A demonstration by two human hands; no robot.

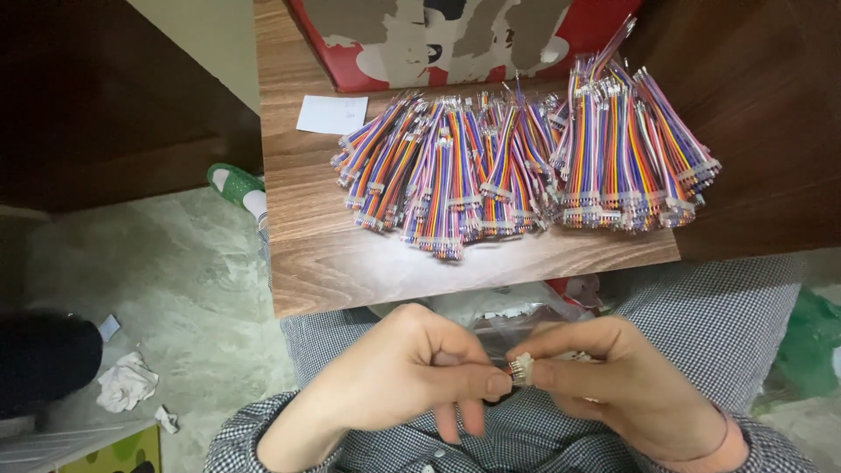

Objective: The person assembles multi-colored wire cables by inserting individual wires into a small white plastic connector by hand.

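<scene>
My left hand and my right hand meet over my lap. Together they pinch a small white connector with short coloured wires, held between thumbs and forefingers. On the wooden table beyond my hands lies a wide heap of rainbow-coloured wire harnesses with white connectors at their ends. The wires behind my fingers are mostly hidden.
A small white paper slip lies on the table's left part. A red and white box stands at the back. Clear plastic bags rest on my lap. Crumpled paper and a green slipper lie on the floor.
</scene>
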